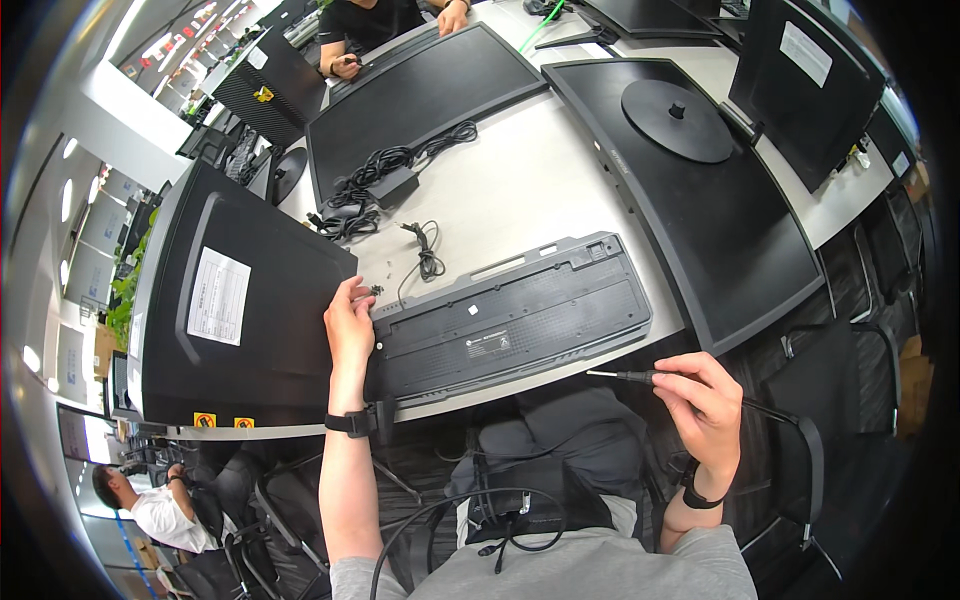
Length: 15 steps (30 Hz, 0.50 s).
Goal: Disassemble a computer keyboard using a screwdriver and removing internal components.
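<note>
Found black computer tower (262, 330) upright at left on table (510, 205), close beside left hand (348, 320). Noted grip there bent at rear corner of keyboard (515, 315); unable to confirm anything pinched. Observed loose bits (388, 277) just behind (possibly screws): judged liable to scatter if brushed. Found bundled cable (430, 266) next; judged apt to drag keyboard if snagged. Found keyboard lying underside up near table's front edge; judged apt to tip off if pushed that way. At right, noted right hand (705, 397) pinching screwdriver (635, 377), clear of keyboard; judged likely to gouge casing if applied askew.
</note>
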Tool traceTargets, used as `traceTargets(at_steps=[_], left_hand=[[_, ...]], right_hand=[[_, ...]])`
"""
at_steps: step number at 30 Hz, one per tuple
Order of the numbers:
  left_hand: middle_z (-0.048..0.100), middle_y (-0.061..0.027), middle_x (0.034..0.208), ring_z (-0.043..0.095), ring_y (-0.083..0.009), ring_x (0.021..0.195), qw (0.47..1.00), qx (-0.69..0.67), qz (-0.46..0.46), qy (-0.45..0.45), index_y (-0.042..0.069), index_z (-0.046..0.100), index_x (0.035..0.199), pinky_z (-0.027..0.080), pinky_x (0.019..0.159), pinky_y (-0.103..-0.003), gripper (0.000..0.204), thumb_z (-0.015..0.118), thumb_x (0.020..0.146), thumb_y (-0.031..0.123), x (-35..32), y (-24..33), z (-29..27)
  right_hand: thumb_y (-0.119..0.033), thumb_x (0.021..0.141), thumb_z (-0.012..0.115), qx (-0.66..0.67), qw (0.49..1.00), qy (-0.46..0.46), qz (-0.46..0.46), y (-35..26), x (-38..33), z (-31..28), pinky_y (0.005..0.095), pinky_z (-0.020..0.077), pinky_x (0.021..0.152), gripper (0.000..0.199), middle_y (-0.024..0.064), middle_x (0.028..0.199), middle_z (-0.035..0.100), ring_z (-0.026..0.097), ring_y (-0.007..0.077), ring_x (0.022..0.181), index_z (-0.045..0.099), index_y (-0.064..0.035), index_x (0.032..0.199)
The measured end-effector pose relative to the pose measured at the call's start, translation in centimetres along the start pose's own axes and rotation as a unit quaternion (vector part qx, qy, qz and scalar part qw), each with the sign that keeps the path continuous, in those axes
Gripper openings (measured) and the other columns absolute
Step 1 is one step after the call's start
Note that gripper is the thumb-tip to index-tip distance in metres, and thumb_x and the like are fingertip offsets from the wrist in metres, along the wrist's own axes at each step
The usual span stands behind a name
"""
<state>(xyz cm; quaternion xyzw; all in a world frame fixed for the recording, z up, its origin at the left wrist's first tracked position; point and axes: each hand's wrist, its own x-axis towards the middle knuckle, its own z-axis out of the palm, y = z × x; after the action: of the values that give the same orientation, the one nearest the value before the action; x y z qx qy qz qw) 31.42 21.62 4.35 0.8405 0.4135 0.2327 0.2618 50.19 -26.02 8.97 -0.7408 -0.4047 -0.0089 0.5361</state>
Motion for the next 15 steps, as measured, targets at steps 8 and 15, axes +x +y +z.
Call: traceTargets(at_steps=[8, 15], left_hand=[[0.08, -0.0216, 0.13, 0.081, -0.0286, 0.119, 0.999, -0.052, 0.005, 0.013, -0.001, 0.067, 0.143, 0.062, 0.103, -0.038, 0.037, 0.061, 0.107, -0.006, -2.0, 1.4, -2.6], [0.079, -0.0157, 0.131, 0.076, -0.0255, 0.124, 0.985, -0.159, 0.032, -0.06, -0.002, 0.072, 0.137, 0.058, 0.109, -0.038, 0.029, 0.068, 0.109, 0.004, -7.7, 7.6, -2.1]], right_hand=[[0.015, 0.083, 0.084, -0.008, 1.0, 0.013, 0.004, 0.1, 0.1, -0.1, 0.0314, 0.0634, 0.076, 0.03, 0.0164, 0.111, 0.079, 0.079, 0.026, 0.092, 0.083, 0.0016, 0.109], [0.01, 0.077, 0.092, -0.013, 0.996, 0.085, -0.005, 0.2, 0.0, -0.2, 0.0336, 0.0621, 0.078, 0.037, 0.0147, 0.107, 0.08, 0.078, 0.0261, 0.091, 0.083, 0.0018, 0.113]])
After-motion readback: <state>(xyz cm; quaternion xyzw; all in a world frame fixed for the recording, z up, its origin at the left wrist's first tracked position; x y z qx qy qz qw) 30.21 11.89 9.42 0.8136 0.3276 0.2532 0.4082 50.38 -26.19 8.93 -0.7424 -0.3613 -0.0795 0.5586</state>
